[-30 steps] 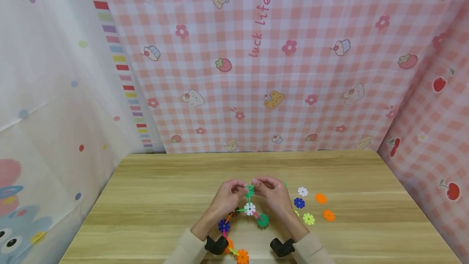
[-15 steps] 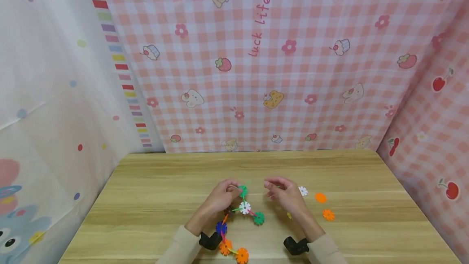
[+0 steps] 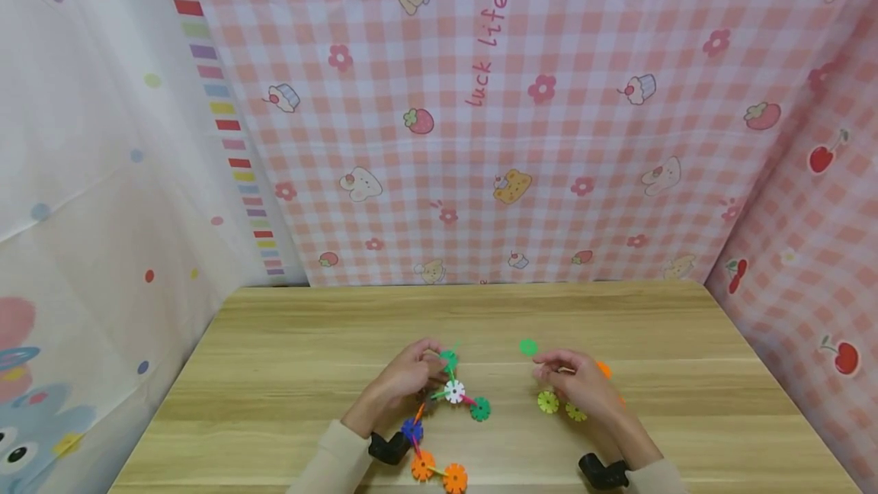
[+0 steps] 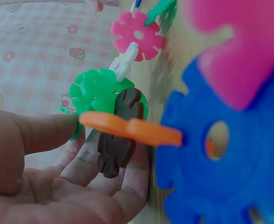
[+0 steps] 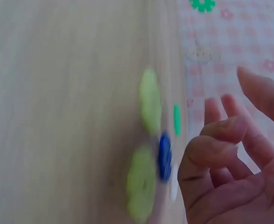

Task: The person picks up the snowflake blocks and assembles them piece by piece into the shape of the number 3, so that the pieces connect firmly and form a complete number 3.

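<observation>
My left hand (image 3: 405, 373) pinches a green snowflake disc (image 3: 449, 360) at the far end of a chain of interlocked discs. From it the chain runs to a white disc (image 3: 454, 391), another green disc (image 3: 480, 408), a blue disc (image 3: 411, 430) and orange discs (image 3: 422, 466). In the left wrist view a brown disc (image 4: 109, 156) lies against the fingers, slotted with an orange disc (image 4: 148, 132). My right hand (image 3: 579, 383) hovers over loose discs, its fingers loosely bent with nothing between them. Yellow-green discs (image 5: 150, 100) and a loose blue disc (image 5: 165, 156) show beside it.
On the wooden table (image 3: 309, 341), a loose green disc (image 3: 528, 347) lies beyond the right hand's fingertips. An orange disc (image 3: 604, 370) is partly hidden behind that hand. Checked cloth (image 3: 480, 136) hangs along the table's back edge.
Both hands were together at the top green disc; the right hand has let go and moved right, over the loose discs. The left hand has shifted slightly left with the chain.
</observation>
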A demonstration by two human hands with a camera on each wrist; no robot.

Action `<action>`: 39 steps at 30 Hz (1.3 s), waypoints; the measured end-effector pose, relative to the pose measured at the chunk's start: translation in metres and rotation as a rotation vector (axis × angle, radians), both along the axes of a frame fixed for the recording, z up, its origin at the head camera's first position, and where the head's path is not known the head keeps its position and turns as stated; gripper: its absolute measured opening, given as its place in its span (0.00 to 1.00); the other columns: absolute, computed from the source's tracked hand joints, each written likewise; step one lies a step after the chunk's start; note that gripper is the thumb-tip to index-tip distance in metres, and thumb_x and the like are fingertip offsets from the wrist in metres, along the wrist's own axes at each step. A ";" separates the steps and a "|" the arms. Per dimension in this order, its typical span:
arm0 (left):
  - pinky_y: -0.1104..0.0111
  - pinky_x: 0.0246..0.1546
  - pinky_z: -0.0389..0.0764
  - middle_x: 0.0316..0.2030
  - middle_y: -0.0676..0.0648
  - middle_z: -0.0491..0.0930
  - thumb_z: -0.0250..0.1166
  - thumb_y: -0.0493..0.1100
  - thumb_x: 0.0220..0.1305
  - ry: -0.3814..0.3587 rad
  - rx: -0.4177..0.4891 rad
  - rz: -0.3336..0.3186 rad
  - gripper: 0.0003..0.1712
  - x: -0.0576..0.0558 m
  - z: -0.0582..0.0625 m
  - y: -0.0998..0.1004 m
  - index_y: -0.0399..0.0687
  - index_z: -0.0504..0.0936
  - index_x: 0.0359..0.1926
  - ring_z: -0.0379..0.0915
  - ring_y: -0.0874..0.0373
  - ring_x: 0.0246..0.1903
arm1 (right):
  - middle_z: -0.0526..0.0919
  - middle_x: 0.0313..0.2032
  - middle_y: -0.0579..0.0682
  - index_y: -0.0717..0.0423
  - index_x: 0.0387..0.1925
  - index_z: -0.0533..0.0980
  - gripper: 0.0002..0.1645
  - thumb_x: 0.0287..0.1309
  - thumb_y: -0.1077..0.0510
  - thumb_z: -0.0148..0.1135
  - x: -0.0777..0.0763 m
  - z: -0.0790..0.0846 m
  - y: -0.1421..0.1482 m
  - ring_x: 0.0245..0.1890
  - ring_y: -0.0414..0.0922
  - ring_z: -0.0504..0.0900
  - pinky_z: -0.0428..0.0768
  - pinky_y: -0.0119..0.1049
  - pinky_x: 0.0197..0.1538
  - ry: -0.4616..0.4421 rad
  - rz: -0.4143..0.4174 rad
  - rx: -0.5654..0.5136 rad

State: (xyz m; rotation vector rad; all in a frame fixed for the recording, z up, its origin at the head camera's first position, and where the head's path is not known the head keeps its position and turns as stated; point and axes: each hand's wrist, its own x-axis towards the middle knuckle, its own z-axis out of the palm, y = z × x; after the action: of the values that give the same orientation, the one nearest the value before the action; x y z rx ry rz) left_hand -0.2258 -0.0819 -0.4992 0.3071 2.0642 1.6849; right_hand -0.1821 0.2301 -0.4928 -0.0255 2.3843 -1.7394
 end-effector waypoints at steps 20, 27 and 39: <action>0.60 0.48 0.82 0.43 0.39 0.79 0.52 0.37 0.75 -0.036 0.073 -0.032 0.12 -0.002 -0.002 -0.006 0.34 0.68 0.54 0.79 0.54 0.40 | 0.74 0.30 0.50 0.63 0.45 0.82 0.19 0.51 0.62 0.75 0.003 -0.016 0.032 0.27 0.37 0.69 0.69 0.26 0.28 0.075 0.202 0.162; 0.61 0.48 0.82 0.42 0.39 0.79 0.52 0.36 0.75 -0.037 0.081 -0.038 0.12 -0.002 -0.003 -0.007 0.34 0.68 0.54 0.79 0.54 0.40 | 0.72 0.28 0.51 0.63 0.43 0.83 0.20 0.45 0.64 0.77 0.003 -0.016 0.029 0.26 0.39 0.66 0.66 0.27 0.28 0.113 0.226 0.168; 0.63 0.44 0.82 0.41 0.40 0.79 0.52 0.37 0.74 -0.021 0.075 0.013 0.11 -0.001 -0.005 -0.003 0.35 0.69 0.53 0.79 0.53 0.38 | 0.71 0.29 0.51 0.58 0.37 0.82 0.17 0.42 0.63 0.79 0.004 -0.014 0.025 0.28 0.41 0.65 0.65 0.29 0.30 0.146 0.213 0.265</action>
State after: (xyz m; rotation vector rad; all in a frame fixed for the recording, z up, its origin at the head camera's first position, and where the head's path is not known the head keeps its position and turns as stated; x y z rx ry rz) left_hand -0.2268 -0.0849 -0.5045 0.2992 1.9952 1.7680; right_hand -0.1781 0.2554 -0.5071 -0.3660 2.5850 -1.3611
